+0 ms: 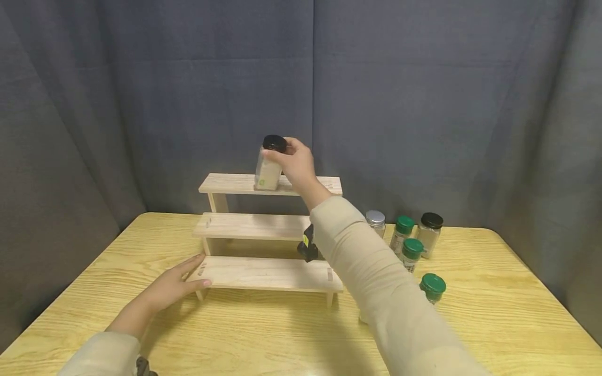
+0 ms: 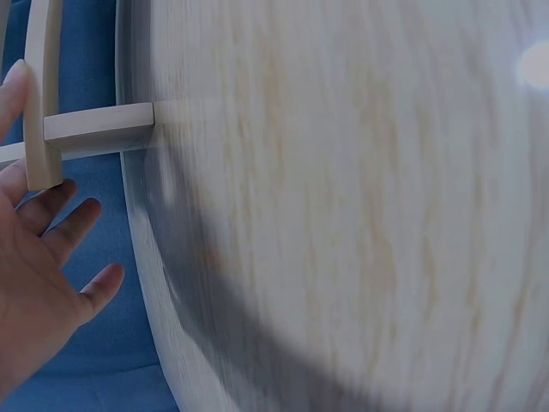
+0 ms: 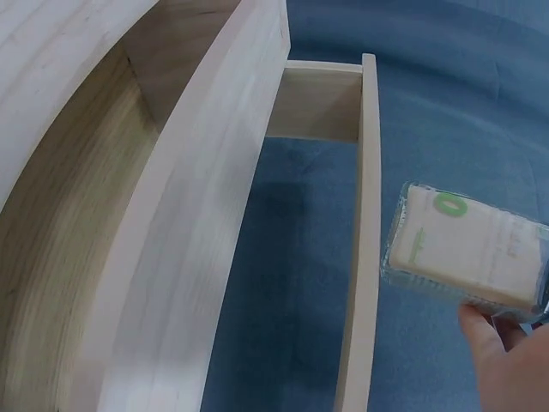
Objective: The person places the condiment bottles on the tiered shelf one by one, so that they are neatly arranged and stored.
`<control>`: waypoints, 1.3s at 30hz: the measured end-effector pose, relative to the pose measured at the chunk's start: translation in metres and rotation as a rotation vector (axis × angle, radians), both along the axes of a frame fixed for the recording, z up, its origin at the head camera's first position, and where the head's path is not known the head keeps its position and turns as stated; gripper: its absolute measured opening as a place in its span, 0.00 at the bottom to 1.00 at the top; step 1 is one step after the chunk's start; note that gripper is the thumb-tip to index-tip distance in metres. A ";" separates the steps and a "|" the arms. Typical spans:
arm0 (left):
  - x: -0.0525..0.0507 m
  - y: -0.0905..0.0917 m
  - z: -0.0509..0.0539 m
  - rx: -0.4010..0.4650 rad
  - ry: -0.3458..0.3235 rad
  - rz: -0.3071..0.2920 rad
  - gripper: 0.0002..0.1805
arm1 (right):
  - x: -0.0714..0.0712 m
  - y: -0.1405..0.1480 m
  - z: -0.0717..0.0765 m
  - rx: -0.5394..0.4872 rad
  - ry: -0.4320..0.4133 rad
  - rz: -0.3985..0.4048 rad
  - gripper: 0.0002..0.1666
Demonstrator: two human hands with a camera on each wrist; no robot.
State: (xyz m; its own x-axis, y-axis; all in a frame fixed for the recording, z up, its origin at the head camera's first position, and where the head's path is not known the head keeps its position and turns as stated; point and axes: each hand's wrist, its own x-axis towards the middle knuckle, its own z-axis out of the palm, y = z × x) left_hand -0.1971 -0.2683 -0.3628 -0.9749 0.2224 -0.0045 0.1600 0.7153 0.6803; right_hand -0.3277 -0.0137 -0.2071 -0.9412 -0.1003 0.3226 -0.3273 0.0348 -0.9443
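A clear jar (image 1: 269, 175) with a black lid and pale contents leans slightly at the top step of a three-tier wooden rack (image 1: 268, 274). My right hand (image 1: 297, 161) grips it near the lid, thumb on the near side. In the right wrist view the base of the jar (image 3: 463, 249) is close to the top board; whether they touch I cannot tell. My left hand (image 1: 171, 287) rests against the left end of the lowest step. In the left wrist view its thumb lies over the board (image 2: 43, 94), while the other fingers extend loosely past the end.
Right of the rack stand jars with green lids (image 1: 412, 249), one with a silver lid (image 1: 375, 218) and another with a black lid (image 1: 431, 222). My right sleeve (image 1: 376, 277) partly covers this group. A grey-blue curtain (image 1: 423, 104) hangs behind the wooden table (image 1: 508, 313).
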 end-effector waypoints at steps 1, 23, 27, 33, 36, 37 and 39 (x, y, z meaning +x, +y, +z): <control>0.000 0.000 0.000 0.004 -0.001 0.000 0.41 | -0.001 -0.003 0.000 -0.001 0.001 -0.001 0.25; 0.005 0.003 0.001 0.027 -0.016 0.010 0.41 | -0.003 -0.051 0.001 0.114 0.096 -0.051 0.27; 0.004 0.004 -0.001 0.021 0.000 0.019 0.42 | -0.006 -0.055 0.001 0.164 0.104 -0.096 0.27; 0.002 0.005 -0.004 0.001 0.006 0.029 0.43 | -0.007 -0.053 0.001 0.235 0.081 -0.124 0.27; 0.002 0.006 -0.003 0.002 0.005 0.025 0.43 | -0.007 -0.052 0.002 0.259 0.073 -0.126 0.26; 0.002 0.006 -0.002 0.001 0.007 0.023 0.43 | -0.007 -0.052 0.003 0.266 0.070 -0.125 0.26; 0.002 0.006 -0.001 0.001 0.012 0.014 0.42 | -0.007 -0.053 0.004 0.282 0.075 -0.121 0.26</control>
State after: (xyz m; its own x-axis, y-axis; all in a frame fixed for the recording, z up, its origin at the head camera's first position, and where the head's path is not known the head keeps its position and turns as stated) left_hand -0.1948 -0.2621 -0.3642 -0.9780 0.2084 0.0072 0.1577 0.7167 0.6793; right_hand -0.3347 -0.0666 -0.2031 -0.9263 -0.0850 0.3670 -0.3735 0.3349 -0.8651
